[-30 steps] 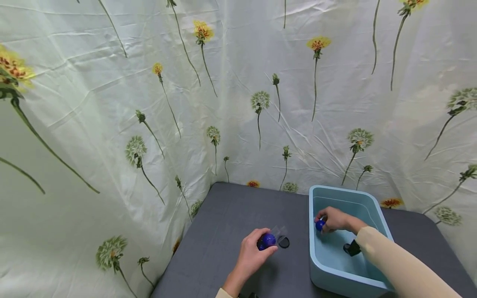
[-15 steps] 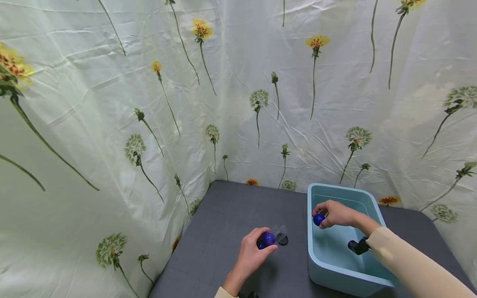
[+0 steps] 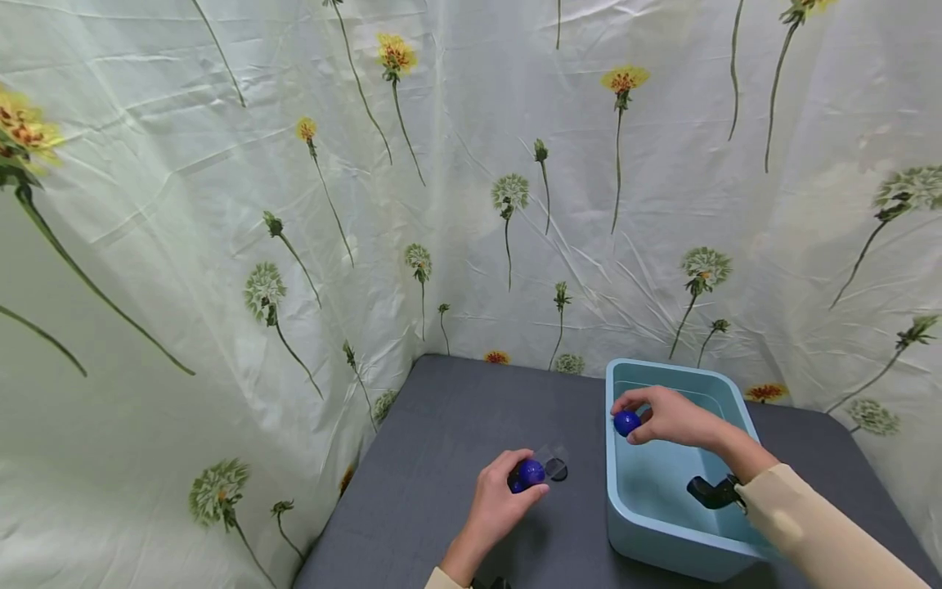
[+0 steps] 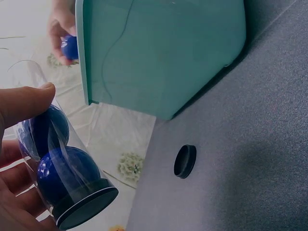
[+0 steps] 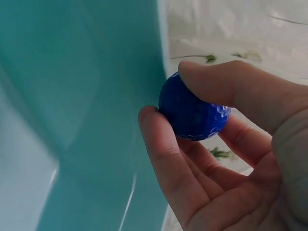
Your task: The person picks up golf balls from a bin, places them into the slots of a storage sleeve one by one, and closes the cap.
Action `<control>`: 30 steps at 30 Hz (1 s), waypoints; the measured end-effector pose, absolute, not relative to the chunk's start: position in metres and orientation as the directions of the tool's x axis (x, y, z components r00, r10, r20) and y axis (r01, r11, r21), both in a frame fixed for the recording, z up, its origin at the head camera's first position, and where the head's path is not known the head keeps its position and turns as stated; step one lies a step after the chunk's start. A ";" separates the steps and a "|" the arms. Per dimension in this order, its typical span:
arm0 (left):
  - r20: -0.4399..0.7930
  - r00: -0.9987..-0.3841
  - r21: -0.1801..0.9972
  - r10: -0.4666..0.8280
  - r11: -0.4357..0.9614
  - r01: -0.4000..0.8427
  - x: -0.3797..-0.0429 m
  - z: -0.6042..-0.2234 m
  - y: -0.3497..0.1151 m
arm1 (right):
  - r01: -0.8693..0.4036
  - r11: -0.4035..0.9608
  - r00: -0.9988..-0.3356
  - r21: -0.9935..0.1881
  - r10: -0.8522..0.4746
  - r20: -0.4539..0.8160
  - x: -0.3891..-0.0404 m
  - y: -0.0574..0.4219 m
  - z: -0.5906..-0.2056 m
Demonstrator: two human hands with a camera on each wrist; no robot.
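My right hand (image 3: 673,417) pinches a dimpled blue golf ball (image 5: 192,108) between thumb and fingers, up near the left rim of a light blue plastic bin (image 3: 684,528). In my left hand (image 3: 495,495) is a clear plastic tube (image 4: 72,139), gripped around its side and tilted. Two blue golf balls (image 4: 70,175) sit inside it, toward the end closed by a black cap (image 4: 89,207). The tube's other end is uncapped. A loose black cap (image 4: 185,161) lies on the dark grey table beside the bin.
The bin stands on the right of the grey table (image 3: 471,425), its walls rising well above the surface. A floral curtain (image 3: 331,204) hangs along the left and back edges. Black wrist camera hardware (image 3: 714,492) shows under my right wrist, over the bin.
My right hand has lifted the golf ball from lower inside the bin up to its left rim. The left hand keeps its hold on the tube in nearly the same place.
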State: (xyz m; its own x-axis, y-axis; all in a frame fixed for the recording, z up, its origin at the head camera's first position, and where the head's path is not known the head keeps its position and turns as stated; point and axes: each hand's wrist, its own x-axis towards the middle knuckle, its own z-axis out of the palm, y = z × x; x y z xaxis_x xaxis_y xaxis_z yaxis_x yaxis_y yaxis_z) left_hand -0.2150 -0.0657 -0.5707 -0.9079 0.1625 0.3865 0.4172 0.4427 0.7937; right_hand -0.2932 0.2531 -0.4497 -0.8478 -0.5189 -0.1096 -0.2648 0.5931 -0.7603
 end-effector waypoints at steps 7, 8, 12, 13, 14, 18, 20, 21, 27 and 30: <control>0.387 -0.908 0.789 0.160 0.453 0.416 -0.215 -0.570 -0.066 | -0.266 0.550 -0.858 -0.792 -0.510 -0.066 -0.283 0.234 -0.445; 0.386 -0.909 0.789 0.159 0.454 0.414 -0.215 -0.570 -0.066 | -0.267 0.547 -0.858 -0.793 -0.510 -0.064 -0.282 0.231 -0.444; 0.383 -0.911 0.789 0.155 0.458 0.410 -0.214 -0.569 -0.066 | -0.290 0.535 -0.849 -0.794 -0.527 -0.045 -0.276 0.219 -0.445; 0.384 -0.910 0.788 0.154 0.460 0.410 -0.214 -0.568 -0.066 | -0.305 0.526 -0.841 -0.794 -0.539 -0.034 -0.274 0.216 -0.446; 0.385 -0.910 0.786 0.153 0.463 0.411 -0.214 -0.568 -0.066 | -0.315 0.521 -0.837 -0.794 -0.547 -0.027 -0.273 0.214 -0.446; 0.395 -0.905 0.772 0.156 0.478 0.419 -0.214 -0.566 -0.068 | -0.337 0.507 -0.818 -0.793 -0.575 -0.020 -0.268 0.202 -0.448; 0.400 -0.902 0.765 0.161 0.484 0.426 -0.213 -0.566 -0.068 | -0.341 0.507 -0.812 -0.792 -0.583 -0.024 -0.266 0.197 -0.449; 0.400 -0.902 0.764 0.163 0.485 0.426 -0.213 -0.566 -0.068 | -0.344 0.505 -0.809 -0.791 -0.587 -0.024 -0.265 0.195 -0.450; 0.396 -0.904 0.766 0.164 0.483 0.423 -0.210 -0.565 -0.069 | -0.361 0.489 -0.791 -0.794 -0.611 -0.017 -0.262 0.184 -0.453; 0.389 -0.907 0.769 0.162 0.484 0.417 -0.209 -0.565 -0.070 | -0.367 0.479 -0.782 -0.798 -0.623 -0.014 -0.261 0.179 -0.454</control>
